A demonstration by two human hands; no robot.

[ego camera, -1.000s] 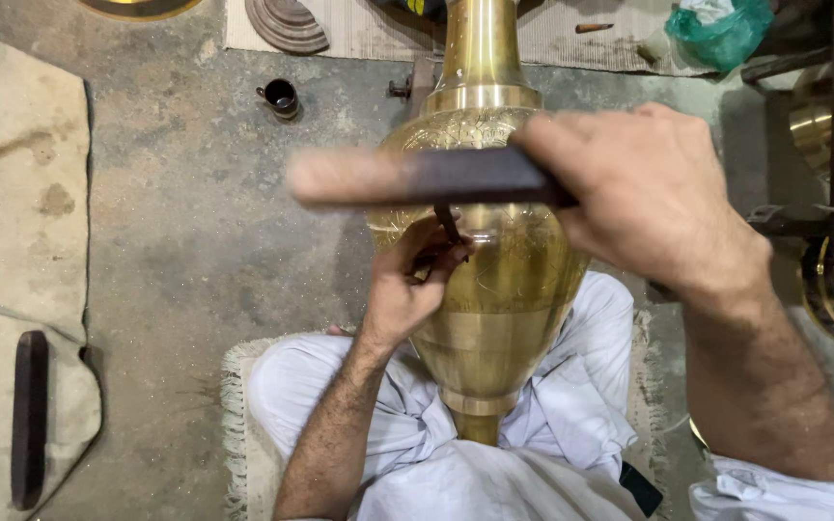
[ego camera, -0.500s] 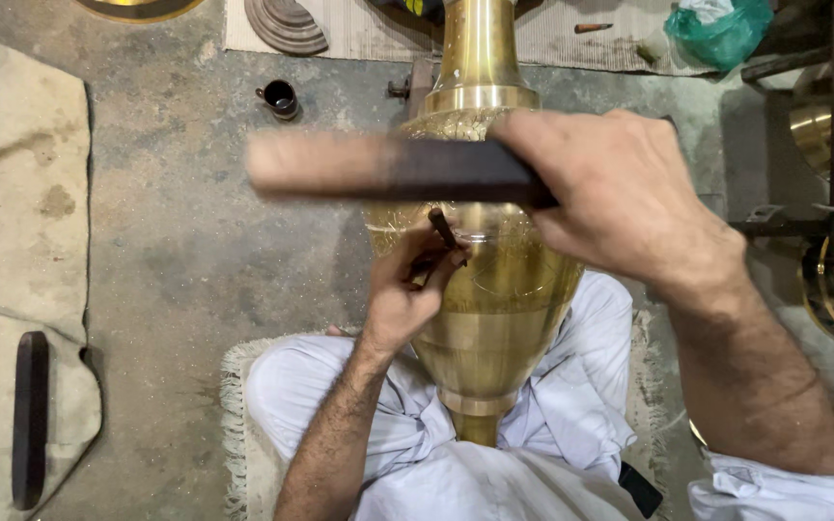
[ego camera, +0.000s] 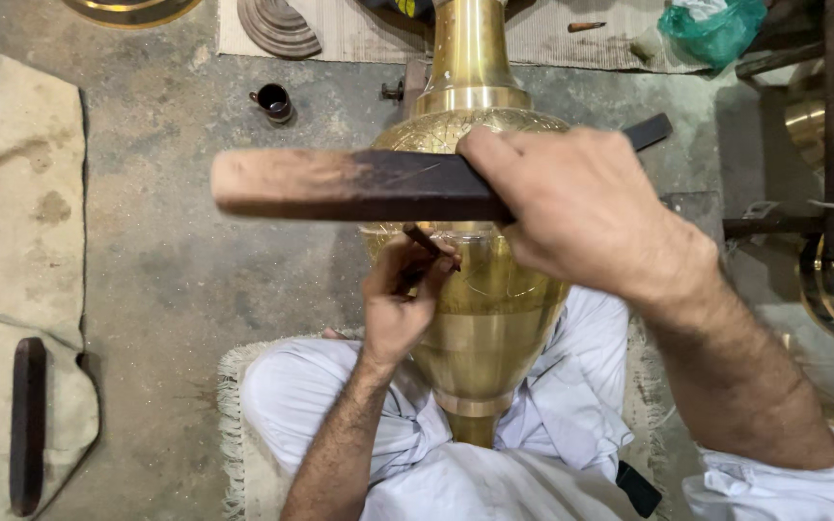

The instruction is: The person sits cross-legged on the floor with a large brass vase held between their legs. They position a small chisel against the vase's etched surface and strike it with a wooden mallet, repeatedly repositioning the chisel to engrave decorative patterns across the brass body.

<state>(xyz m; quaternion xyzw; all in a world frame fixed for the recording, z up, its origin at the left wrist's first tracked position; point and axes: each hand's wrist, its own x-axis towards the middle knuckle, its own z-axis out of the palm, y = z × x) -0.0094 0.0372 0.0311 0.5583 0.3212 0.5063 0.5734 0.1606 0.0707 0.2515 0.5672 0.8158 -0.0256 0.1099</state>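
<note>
Rest the big shiny golden brass vase (ego camera: 494,318) across the lap, on the white trousers (ego camera: 320,396), fat belly up and thin neck pointing away.

Pinch the thin dark metal punch (ego camera: 427,241) in the left hand (ego camera: 403,304), fingers closed tight around it with no gap, tip touching the belly of the vase. Grip the long dark wooden bat (ego camera: 340,183) in the right hand (ego camera: 581,207), wrapped fully shut around the dark end, pale end sticking out to the left, just above the vase and the punch.

Hold the punch steady and a little tilted, with no wobble. Bring the flat side of the bat down right on the top of the punch, never on the fingers. Tap softly and evenly — a hard hit could dent the brass or make the tip skid and scratch. Squeeze the vase with the legs to stop any rolling. Look at the tip, not at the bat. Follow the fine lines cut on the vase.

Leave alone the small dark cup (ego camera: 273,100) on the floor beyond the vase to its left, the green plastic bag (ego camera: 716,29) far beyond the vase to its right, and the dark flat bar (ego camera: 28,425) well to the left of the vase.
</note>
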